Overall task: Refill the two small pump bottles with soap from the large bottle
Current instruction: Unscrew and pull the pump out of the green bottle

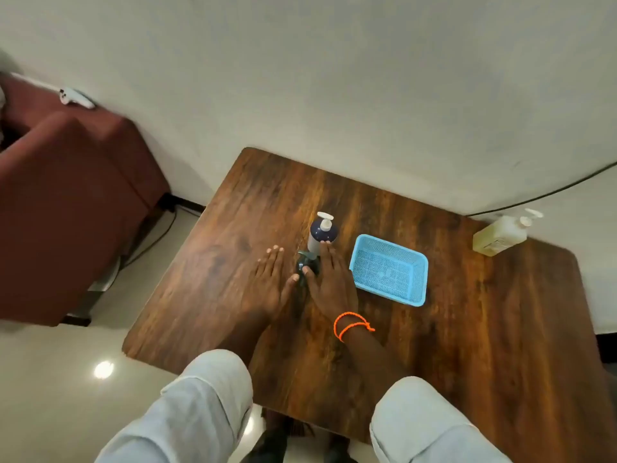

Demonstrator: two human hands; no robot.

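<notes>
A small dark green pump bottle (306, 259) stands mid-table between my two hands. My left hand (271, 279) lies to its left with straight fingers, the thumb tip reaching the bottle's side. My right hand (330, 279), an orange string on its wrist, lies to the bottle's right, fingers straight and thumb against the bottle. Just behind stands a second small bottle (323, 231), navy and white with a white pump; my right fingertips reach its base. The large pale yellow pump bottle (500, 236) stands at the table's far right corner, away from both hands.
A light blue plastic basket (421, 279) sits right of my right hand on the wooden table (467, 329). A maroon armchair (66, 202) stands to the left beyond the table. A black cable (551, 192) runs along the wall behind.
</notes>
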